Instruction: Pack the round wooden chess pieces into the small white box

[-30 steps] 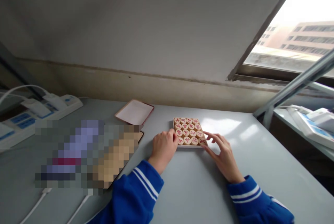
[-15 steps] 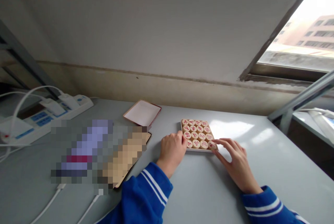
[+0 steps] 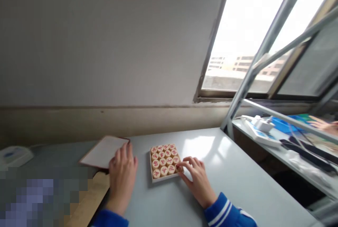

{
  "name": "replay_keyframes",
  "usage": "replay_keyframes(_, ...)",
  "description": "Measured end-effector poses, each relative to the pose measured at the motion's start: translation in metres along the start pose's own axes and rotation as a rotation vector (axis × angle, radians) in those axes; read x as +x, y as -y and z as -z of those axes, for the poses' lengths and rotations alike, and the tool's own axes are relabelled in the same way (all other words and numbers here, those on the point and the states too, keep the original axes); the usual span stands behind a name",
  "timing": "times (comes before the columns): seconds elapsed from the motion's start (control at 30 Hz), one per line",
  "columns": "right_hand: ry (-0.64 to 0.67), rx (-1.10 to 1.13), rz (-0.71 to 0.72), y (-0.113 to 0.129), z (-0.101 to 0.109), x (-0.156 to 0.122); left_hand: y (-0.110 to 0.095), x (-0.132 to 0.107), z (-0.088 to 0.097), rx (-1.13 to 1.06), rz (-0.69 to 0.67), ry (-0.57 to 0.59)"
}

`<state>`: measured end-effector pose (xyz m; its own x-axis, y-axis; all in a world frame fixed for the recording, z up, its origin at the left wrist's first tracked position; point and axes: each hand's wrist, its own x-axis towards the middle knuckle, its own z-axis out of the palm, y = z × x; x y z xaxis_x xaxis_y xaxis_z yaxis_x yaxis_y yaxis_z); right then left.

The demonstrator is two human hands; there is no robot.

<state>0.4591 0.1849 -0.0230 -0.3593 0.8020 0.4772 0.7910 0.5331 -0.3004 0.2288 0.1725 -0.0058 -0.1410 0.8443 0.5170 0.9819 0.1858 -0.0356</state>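
Observation:
A shallow white box point(image 3: 164, 178) sits on the grey desk, filled with rows of round wooden Chinese chess pieces point(image 3: 162, 161) marked with red characters. My right hand point(image 3: 196, 181) is at the box's near right corner, thumb and index finger pinching the corner chess piece point(image 3: 180, 168), which looks slightly tilted. To the left of the box, my left hand point(image 3: 123, 176) reaches forward with fingers stretched out over the right edge of the box lid point(image 3: 101, 153). The lid lies with its pale inside facing up. Whether the fingertips touch it is hard to tell.
A tan phone-shaped object point(image 3: 91, 198) and a pixelated purple item point(image 3: 30, 202) lie at the lower left. A power strip point(image 3: 16, 156) stands behind them. At right are a metal frame point(image 3: 243, 86), a second desk point(image 3: 295, 167) with chargers, and another person's hand point(image 3: 323, 124).
My left hand has left the box and moved left to the lid, its fingers opening out. My right hand stays at the corner piece. The view has swung right.

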Motion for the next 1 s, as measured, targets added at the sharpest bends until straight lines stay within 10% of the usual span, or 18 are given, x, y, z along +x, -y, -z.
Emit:
replay_keyframes(0.23,-0.015,0.051,-0.053,0.001,-0.001,-0.001,0.022,0.006,-0.023,0.169,-0.068,-0.029)
replay_keyframes(0.67,-0.054,0.019,0.003,-0.003,-0.004,-0.004,-0.012,0.007,0.015,-0.099,-0.070,-0.114)
replay_keyframes(0.83,-0.114,0.070,0.021,-0.016,-0.009,-0.008,-0.050,0.000,0.051,-0.721,0.030,-0.202)
replay_keyframes(1.0,-0.148,0.385,0.005,-0.026,-0.016,-0.012,-0.081,-0.012,0.083,-1.634,0.197,0.084)
